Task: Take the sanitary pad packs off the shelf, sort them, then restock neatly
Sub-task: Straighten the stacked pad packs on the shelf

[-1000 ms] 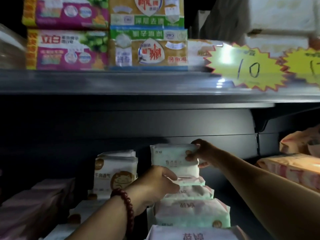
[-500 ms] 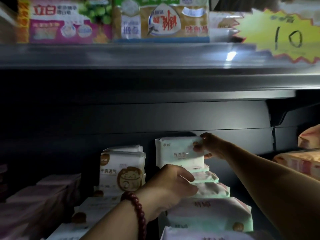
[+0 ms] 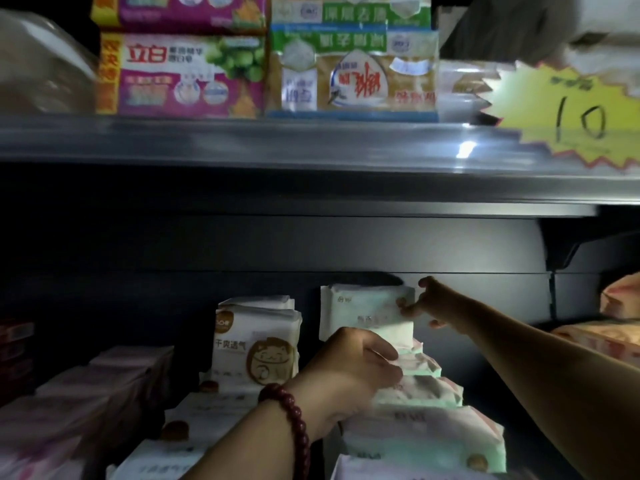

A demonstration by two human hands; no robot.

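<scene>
A row of pale green-and-white pad packs [image 3: 420,438] runs front to back on the dim lower shelf. At its far end one pack [image 3: 367,313] stands upright. My right hand [image 3: 427,304] reaches in and pinches that pack's upper right corner. My left hand [image 3: 353,372], with a dark red bead bracelet on the wrist, curls over the packs just in front of it. To the left stands another upright white pack with a cat drawing [image 3: 256,341], and more of that kind lie before it.
Pinkish packs [image 3: 97,393] fill the lower shelf's left side; orange-wrapped packs [image 3: 602,341] lie at the right. The upper shelf edge [image 3: 311,147] overhangs, carrying magenta and tan boxes and a yellow starburst tag marked 10 [image 3: 575,116]. A bracket [image 3: 568,251] hangs at right.
The view has tilted up slightly. My right hand has shifted from the pack's side to its upper right corner. My left hand stays on the row.
</scene>
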